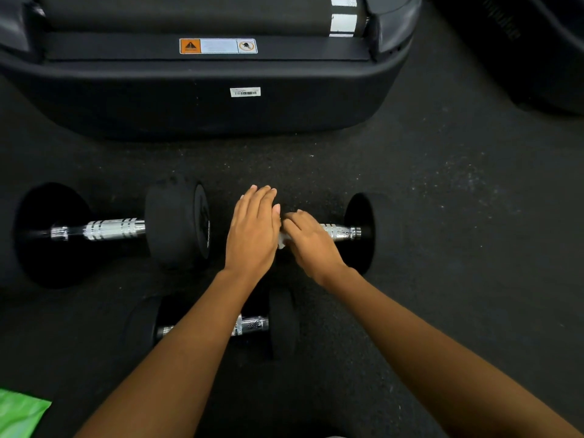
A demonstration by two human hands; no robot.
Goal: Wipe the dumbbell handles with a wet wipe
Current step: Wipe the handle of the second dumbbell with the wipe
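Dumbbell (376,222) of black rubber and chrome on speckled floor (442,216) at right, right hand (311,245) gripping crumpled white wet wipe (282,241) on its handle (341,232), left hand (252,232) flat, fingers (259,197) straight, over its left end

Three dumbbells: the right dumbbell (343,232) under both grips, the left dumbbell (113,230) off to the left of the left grip (252,235), and the small dumbbell (252,325) nearer than the grips, below the forearms. Two grips, counting the right grip (311,245). One white wipe (282,240) between them. One green packet (19,412) far left and nearer. One treadmill (189,102) beyond the grips, bearing two labels: a warning label (218,46) and a barcode label (245,92).
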